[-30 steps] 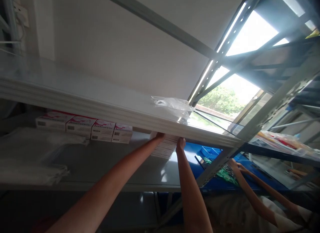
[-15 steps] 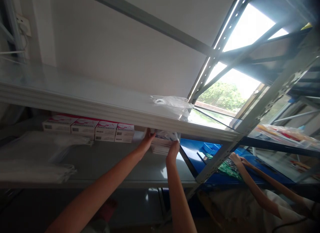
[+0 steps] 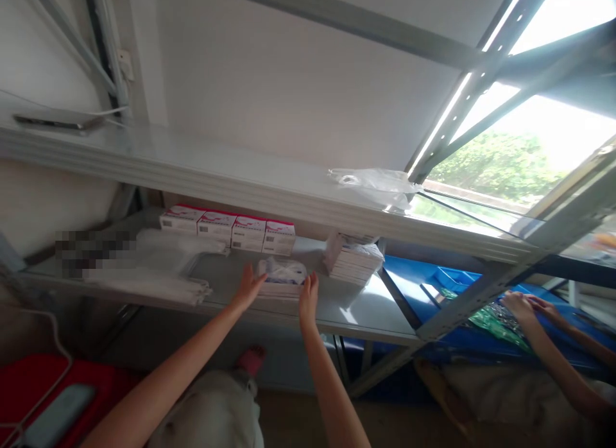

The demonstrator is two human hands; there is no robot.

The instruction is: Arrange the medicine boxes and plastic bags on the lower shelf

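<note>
Small plastic-wrapped bundle [image 3: 282, 278] now lies forward on the shelf [image 3: 356, 310], drawn away from the white stack [image 3: 353, 262]. Left hand [image 3: 248, 287] and right hand [image 3: 308, 297] flank it, each grip apart.

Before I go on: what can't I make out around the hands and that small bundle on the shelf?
Head view only:
- Bundle: contents unreadable through crinkled clear wrap and motion blur.
- Left hand and right hand: whether they touch the bundle is unclear; blurred.
- Boxes: print too small.
- Paper stack: top tucked under the upper shelf.
- Left of the lower shelf: a pixelated patch.
</note>
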